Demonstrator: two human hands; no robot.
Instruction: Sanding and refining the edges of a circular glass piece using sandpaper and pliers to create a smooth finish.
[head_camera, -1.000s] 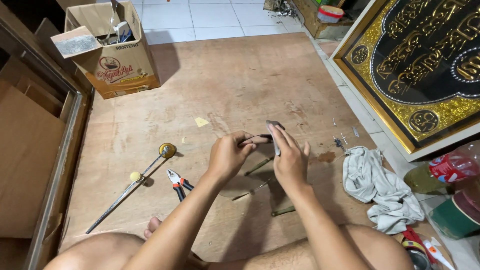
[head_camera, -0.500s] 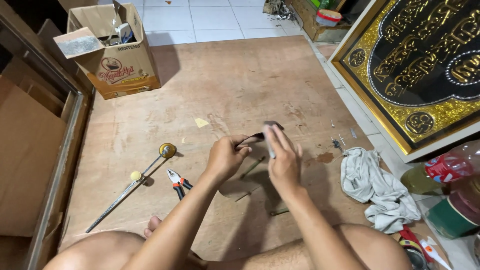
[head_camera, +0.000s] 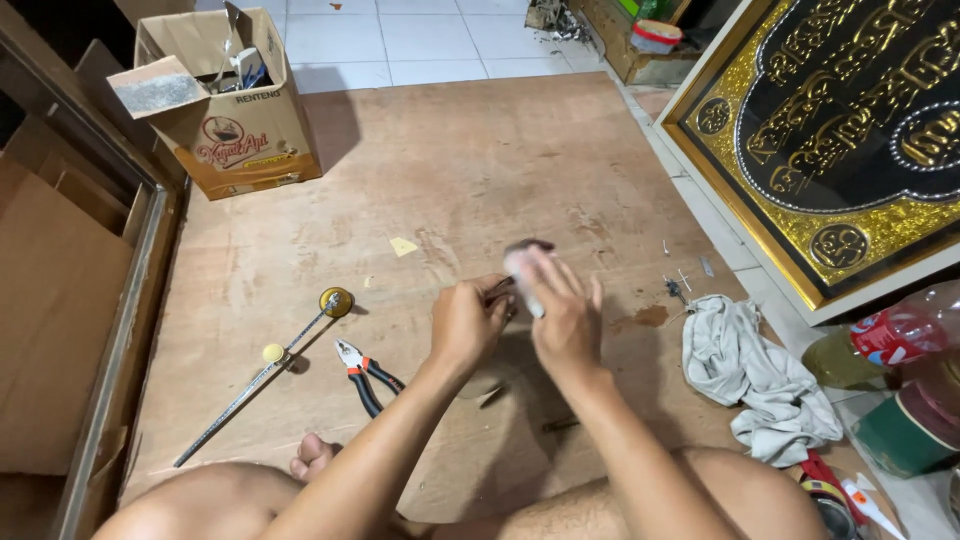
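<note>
Both hands (head_camera: 520, 315) shifted w/ blurred strip (head_camera: 522, 275) (open board (head_camera: 480, 160) ahead).

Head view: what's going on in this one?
A person sits on a plywood board on the floor, both hands raised over it. The left hand pinches a thin dark piece; the right hand holds a small pale, blurred object against it. Red-handled pliers, a long metal rod, a grey rag and a cardboard box lie around.
</note>
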